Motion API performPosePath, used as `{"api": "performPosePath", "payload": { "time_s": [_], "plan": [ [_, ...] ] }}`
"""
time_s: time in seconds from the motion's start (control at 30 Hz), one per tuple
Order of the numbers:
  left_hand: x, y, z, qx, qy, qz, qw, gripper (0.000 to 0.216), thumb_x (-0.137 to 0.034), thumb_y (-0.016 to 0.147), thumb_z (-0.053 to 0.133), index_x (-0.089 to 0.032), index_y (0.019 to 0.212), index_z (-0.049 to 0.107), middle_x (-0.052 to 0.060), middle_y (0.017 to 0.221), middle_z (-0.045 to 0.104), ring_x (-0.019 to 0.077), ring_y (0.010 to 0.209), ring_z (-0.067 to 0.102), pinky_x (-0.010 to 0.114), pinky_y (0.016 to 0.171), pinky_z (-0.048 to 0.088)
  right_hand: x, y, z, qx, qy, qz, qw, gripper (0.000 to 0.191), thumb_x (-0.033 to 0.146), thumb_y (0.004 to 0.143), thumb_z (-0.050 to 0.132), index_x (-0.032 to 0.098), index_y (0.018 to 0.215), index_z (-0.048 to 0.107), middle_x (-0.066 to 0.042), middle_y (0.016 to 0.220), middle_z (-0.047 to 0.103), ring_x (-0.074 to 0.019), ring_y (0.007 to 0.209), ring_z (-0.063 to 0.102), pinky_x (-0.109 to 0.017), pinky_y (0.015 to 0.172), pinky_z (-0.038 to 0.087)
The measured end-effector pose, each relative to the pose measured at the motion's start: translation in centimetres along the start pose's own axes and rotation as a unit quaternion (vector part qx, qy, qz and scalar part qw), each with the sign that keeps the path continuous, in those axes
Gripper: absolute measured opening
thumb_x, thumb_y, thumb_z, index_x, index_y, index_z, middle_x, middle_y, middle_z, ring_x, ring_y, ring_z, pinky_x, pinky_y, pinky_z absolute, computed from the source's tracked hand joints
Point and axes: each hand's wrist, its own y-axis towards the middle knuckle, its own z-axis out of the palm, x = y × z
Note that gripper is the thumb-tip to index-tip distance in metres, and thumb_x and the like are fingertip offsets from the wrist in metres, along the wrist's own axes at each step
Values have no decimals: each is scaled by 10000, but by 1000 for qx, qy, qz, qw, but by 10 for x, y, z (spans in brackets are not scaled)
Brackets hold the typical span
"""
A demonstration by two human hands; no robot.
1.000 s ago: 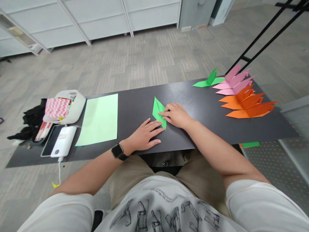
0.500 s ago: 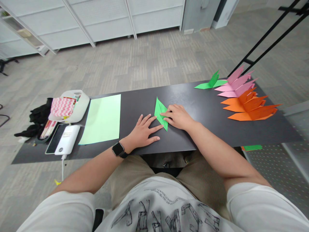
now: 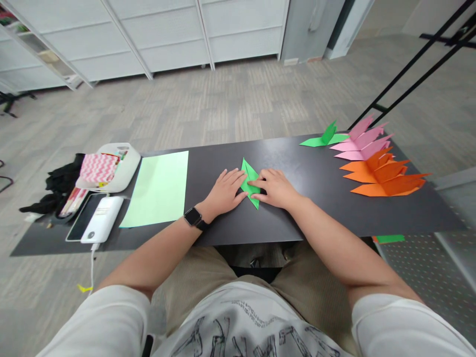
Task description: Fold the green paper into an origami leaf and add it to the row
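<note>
A bright green folded paper (image 3: 250, 179), shaped like a narrow diamond with a crease down its length, lies flat on the dark table between my hands. My left hand (image 3: 226, 192) rests palm down at its left edge, fingers stretched out and touching the paper. From the other side, my right hand (image 3: 278, 188) presses the paper down with its thumb and forefinger, which are spread apart; the other fingers are bent. The underside of the paper is hidden.
Left of my hands lies a stack of light green sheets (image 3: 158, 188). Beyond it are a white power bank (image 3: 102, 219), a tablet-like device and a white basket (image 3: 128, 168). Folded orange (image 3: 386, 178), pink (image 3: 362, 141) and green paper birds (image 3: 323, 139) stand at the right.
My left hand's fingers have drawn together, and the hand has shifted up along the paper's left edge. My right hand stays on the paper. The camera view has tilted slightly.
</note>
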Motion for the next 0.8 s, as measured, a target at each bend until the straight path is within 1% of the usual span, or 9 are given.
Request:
{"api": "performPosePath", "payload": {
  "time_s": [0.07, 0.17, 0.33, 0.4, 0.47, 0.57, 0.7, 0.8],
  "plan": [
    [2, 3, 3, 22, 5, -12, 1000, 623, -523, 1086, 528, -188, 1611, 537, 132, 1703, 510, 354, 1618, 410, 642, 1365, 223, -1, 0, 1, -4, 4, -4, 1000, 448, 523, 979, 774, 290, 1361, 781, -104, 1144, 662, -297, 1117, 560, -429, 950, 370],
    [4, 5, 2, 30, 7, -31, 999, 628, -561, 1049, 581, -231, 1583, 576, 108, 1701, 517, 373, 1616, 409, 694, 1352, 203, -2, -1, 1, -4, 8, -9, 1000, 444, 523, 994, 753, 290, 1371, 776, -106, 1147, 660, -299, 1119, 558, -431, 947, 374],
    [8, 12, -4, 29, -3, -26, 999, 636, -615, 982, 660, -238, 1494, 646, 109, 1705, 510, 382, 1602, 421, 697, 1352, 190, 0, 0, -1, 2, 6, -8, 1000, 457, 535, 989, 754, 293, 1376, 776, -113, 1160, 658, -301, 1100, 552, -436, 942, 377],
    [11, 15, -5, 26, 2, -20, 999, 698, -655, 953, 681, -232, 1506, 633, 122, 1683, 532, 401, 1580, 439, 708, 1350, 170, 0, 0, -2, 3, 6, -7, 1000, 454, 535, 987, 760, 293, 1370, 779, -114, 1161, 660, -304, 1107, 554, -436, 944, 379],
    [14, 18, -5, 27, 10, -16, 999, 793, -687, 929, 697, -212, 1554, 586, 144, 1671, 539, 419, 1568, 442, 721, 1348, 139, 1, 0, -1, 2, 7, -5, 1000, 452, 539, 984, 763, 295, 1364, 781, -113, 1158, 661, -305, 1113, 554, -434, 941, 380],
    [19, 23, -5, 47, 17, -6, 999, 893, -727, 912, 702, -187, 1601, 526, 174, 1699, 498, 433, 1593, 402, 741, 1344, 91, 0, -1, 0, 1, 7, -3, 1000, 456, 547, 982, 762, 296, 1362, 781, -110, 1155, 661, -303, 1110, 551, -431, 932, 379],
    [25, 33, -9, 77, 25, 13, 997, 939, -777, 882, 711, -181, 1583, 529, 191, 1747, 422, 453, 1624, 349, 757, 1337, 69, -2, -1, 2, 4, 4, -4, 1000, 469, 555, 981, 760, 297, 1372, 775, -109, 1159, 661, -306, 1118, 554, -432, 933, 379],
    [30, 40, -10, 91, 33, 25, 995, 992, -817, 842, 725, -153, 1557, 542, 215, 1751, 404, 477, 1617, 345, 772, 1326, 79, -1, -1, 2, 7, 2, -2, 1000, 474, 551, 974, 772, 296, 1373, 775, -110, 1165, 662, -310, 1124, 560, -432, 932, 382]
  ]
}}
